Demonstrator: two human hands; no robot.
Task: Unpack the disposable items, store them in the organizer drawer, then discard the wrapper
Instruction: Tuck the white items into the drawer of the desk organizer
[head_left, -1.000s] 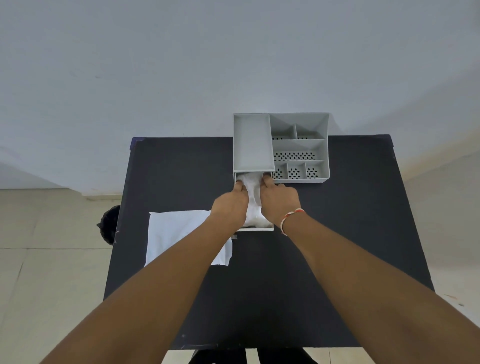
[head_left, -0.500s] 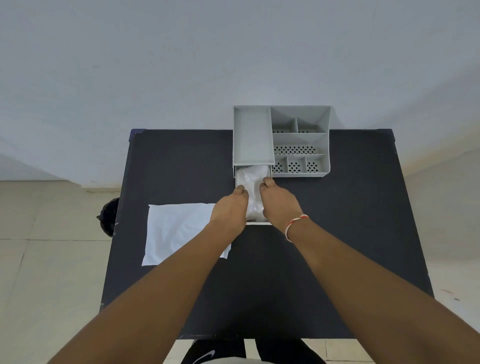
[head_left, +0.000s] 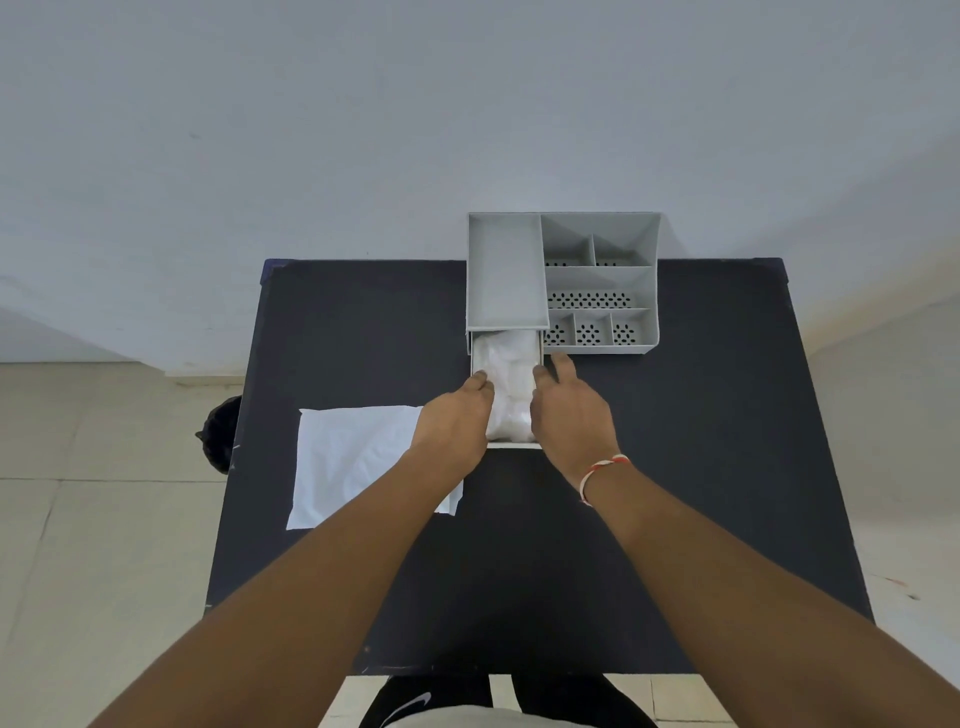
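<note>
A grey organizer (head_left: 597, 280) stands at the back of the black table (head_left: 685, 447). Its drawer (head_left: 511, 445) is pulled out toward me and holds a bundle of white disposable items (head_left: 511, 371). My left hand (head_left: 452, 421) sits at the drawer's left side, its thumb touching the bundle. At the right side is my right hand (head_left: 569, 415), with relaxed fingers and the thumb against the bundle. The flat white wrapper (head_left: 353, 457) lies on the table to the left, partly under my left forearm.
A black bin (head_left: 218, 434) stands on the tiled floor just off the table's left edge. The organizer's open compartments with perforated bottoms face up at the back right. A pale wall rises behind the table.
My hands have spread slightly apart and loosened on the white bundle, which now lies lower in the drawer. The wrapper has not moved.
</note>
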